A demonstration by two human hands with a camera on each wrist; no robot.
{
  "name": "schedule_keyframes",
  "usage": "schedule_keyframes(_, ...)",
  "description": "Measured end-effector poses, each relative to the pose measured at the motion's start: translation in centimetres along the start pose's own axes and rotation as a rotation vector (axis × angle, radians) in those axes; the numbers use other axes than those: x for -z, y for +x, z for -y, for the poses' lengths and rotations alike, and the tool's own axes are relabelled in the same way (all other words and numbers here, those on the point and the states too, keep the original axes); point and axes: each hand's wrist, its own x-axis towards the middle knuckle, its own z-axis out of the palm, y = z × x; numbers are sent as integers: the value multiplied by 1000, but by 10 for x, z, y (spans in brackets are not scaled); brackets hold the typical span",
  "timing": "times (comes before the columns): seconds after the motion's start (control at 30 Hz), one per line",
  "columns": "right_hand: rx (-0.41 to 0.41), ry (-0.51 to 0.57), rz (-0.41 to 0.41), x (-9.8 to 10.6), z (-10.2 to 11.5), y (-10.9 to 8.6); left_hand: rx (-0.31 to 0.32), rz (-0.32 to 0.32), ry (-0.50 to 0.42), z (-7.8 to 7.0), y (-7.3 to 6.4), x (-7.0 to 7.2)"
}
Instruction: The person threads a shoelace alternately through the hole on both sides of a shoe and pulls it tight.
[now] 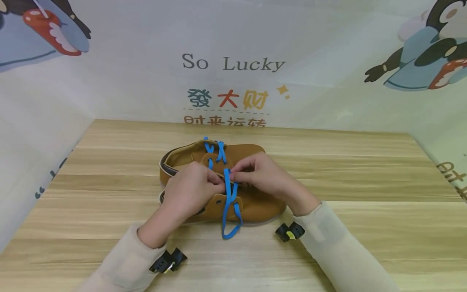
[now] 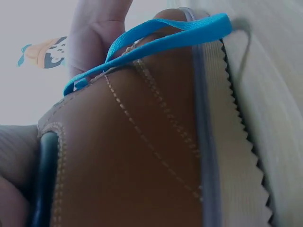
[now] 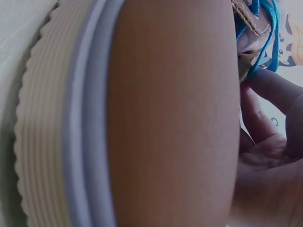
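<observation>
Two brown shoes lie side by side, toes to the right. The near shoe [image 1: 260, 205] has a blue shoelace [image 1: 227, 221] through front eyelets of its near flap, with a loop hanging down the side. My left hand [image 1: 189, 186] reaches over its opening, thumb and bent fingers gripping the shoe's upper by the tongue; the fingertips are partly hidden. From the right, my right hand [image 1: 260, 174] pinches the lace near the far flap. In the right wrist view my thumb [image 3: 274, 87] meets the blue lace [image 3: 272, 38] beside a tan edge.
Behind the near shoe stands the far shoe [image 1: 248, 151], its blue lace [image 1: 221, 152] crossed through the front eyelets. Both are on a wood-grain table [image 1: 346, 170]. A printed white backdrop [image 1: 233, 32] rises at the back and sides.
</observation>
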Motion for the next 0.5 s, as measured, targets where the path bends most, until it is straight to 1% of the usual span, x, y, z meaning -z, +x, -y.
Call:
schedule_keyframes(0.1,8,6,32,4,-1,-2,-13,16,-6,1,1,1)
schedule_keyframes(0.23,27,-11,89,14,-3,-4,-36,85,-18,3,1,7)
schedule_keyframes(0.3,42,-33,127,20,-3,-5,-61,122,-28,4,0,13)
schedule_keyframes(0.4,84,-77,190,27,-2,-6,-112,155,-23,6,-2,21)
schedule_keyframes(0.5,105,-98,226,29,-2,-8,-173,169,28,9,-6,27)
